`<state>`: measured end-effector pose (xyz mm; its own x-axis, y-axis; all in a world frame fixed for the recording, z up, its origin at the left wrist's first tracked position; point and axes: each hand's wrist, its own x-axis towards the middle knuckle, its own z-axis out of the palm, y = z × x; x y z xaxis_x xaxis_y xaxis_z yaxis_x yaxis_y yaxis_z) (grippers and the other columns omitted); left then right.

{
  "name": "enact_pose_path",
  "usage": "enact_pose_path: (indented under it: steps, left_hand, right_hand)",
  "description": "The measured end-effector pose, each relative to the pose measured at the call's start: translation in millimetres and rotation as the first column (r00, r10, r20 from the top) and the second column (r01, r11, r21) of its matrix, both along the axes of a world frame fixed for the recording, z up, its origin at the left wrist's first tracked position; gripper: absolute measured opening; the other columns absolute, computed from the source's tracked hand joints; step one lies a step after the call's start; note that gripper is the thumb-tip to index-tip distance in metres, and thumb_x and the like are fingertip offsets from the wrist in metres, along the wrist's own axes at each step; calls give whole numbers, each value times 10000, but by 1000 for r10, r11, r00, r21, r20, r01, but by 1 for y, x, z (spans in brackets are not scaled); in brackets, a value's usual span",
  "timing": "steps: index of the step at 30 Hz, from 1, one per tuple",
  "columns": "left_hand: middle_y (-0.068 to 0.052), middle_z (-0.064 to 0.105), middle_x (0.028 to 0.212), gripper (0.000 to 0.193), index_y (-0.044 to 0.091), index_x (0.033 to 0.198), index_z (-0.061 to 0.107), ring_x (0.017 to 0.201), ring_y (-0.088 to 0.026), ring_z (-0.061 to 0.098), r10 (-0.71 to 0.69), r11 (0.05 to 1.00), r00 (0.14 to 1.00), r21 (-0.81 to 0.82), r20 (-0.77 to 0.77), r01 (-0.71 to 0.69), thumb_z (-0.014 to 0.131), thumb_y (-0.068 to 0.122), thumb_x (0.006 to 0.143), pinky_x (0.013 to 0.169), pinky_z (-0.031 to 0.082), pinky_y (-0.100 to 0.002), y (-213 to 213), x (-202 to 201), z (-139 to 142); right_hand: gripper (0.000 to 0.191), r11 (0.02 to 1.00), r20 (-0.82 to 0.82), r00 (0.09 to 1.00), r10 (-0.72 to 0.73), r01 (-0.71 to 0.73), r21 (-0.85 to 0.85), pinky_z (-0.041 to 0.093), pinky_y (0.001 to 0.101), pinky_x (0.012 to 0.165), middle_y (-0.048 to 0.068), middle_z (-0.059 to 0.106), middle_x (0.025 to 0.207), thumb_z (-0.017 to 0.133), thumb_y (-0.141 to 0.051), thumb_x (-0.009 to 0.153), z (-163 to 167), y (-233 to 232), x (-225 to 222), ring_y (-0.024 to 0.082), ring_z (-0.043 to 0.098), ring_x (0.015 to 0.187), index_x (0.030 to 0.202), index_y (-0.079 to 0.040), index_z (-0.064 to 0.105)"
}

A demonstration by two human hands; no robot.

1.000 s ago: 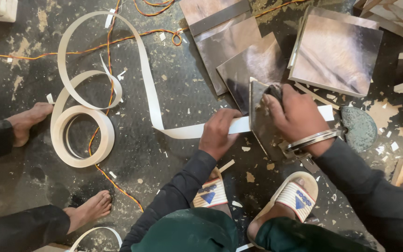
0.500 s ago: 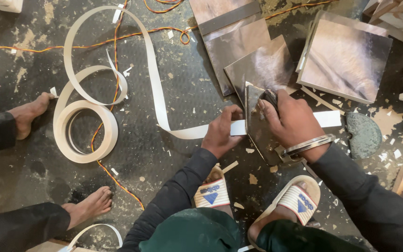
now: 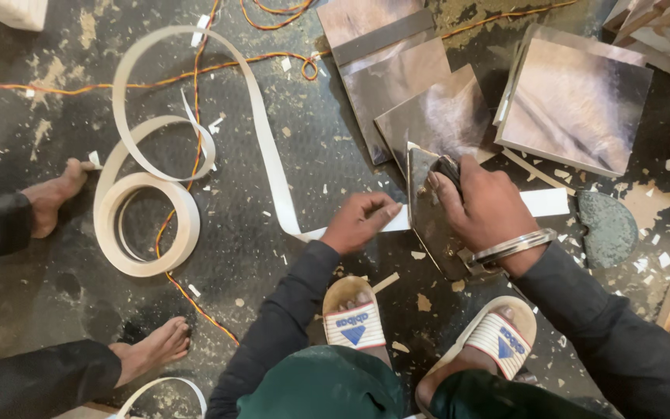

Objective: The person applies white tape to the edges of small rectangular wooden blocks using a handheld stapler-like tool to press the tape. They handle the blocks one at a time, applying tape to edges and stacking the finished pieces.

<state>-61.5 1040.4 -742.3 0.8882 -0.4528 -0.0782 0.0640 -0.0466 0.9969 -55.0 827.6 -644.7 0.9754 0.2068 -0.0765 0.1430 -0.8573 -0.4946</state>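
Strip (image 3: 273,167) of white edging lies flat on the floor, pinched by the left hand (image 3: 360,221) beside the iron (image 3: 432,213), which the right hand (image 3: 486,209) grips firmly. Heat might scorch those nearby fingertips if the iron slides left.

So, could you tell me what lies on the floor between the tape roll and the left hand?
In the head view, the white strip unwinding from the tape roll crosses that stretch to the left hand; otherwise only dusty floor with scraps.

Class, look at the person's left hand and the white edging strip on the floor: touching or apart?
Touching. The head view shows the left hand pressing its fingers down on the white edging strip, right beside the flat iron gripped by the right hand.
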Motion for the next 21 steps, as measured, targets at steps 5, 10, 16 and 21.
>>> enact_pose_path:
  steps: [5, 10, 16, 21]
  left_hand:
    - [85, 496, 783, 341, 24, 909, 634, 725, -30, 418, -90, 978, 990, -196, -109, 68, 633, 333, 1054, 632, 378, -243, -11, 7, 0]
    - [59, 506, 754, 340, 23, 907, 635, 702, -57, 436, -45, 988, 994, -153, -103, 29, 628, 324, 1064, 632, 387, -265, -16, 6, -4]
    - [-168, 739, 948, 225, 70, 983, 752, 904, -375, 642, 98, 804, 899, 499, 428, -325, 668, 277, 964, 840, 481, -491, 2, -23, -22]
    - [-163, 733, 1025, 209, 101, 1029, 747, 1028, -381, 617, 138, 676, 839, 569, 527, -469, 669, 209, 867, 1081, 411, -526, 5, -39, -16]
  right_hand:
    - [374, 1000, -5, 1000, -3, 3, 5, 501, 584, 623, 302, 636, 684, 597, -331, 1007, -2, -1, 0, 509, 633, 675, 987, 41, 560]
    - [386, 999, 87, 995, 42, -43, 6, 489, 591, 630, 299, 634, 702, 603, -337, 1017, -9, -5, -1, 512, 625, 686, 957, 41, 551]
    - [384, 1000, 76, 997, -5, 7, -23, 504, 598, 621, 306, 626, 690, 605, -351, 1019, -18, 2, 4, 524, 617, 656, 955, 25, 560]
    - [380, 1000, 56, 998, 15, -15, 0, 495, 615, 635, 309, 633, 698, 602, -362, 1007, -15, 2, 5, 534, 615, 672, 951, 12, 565]
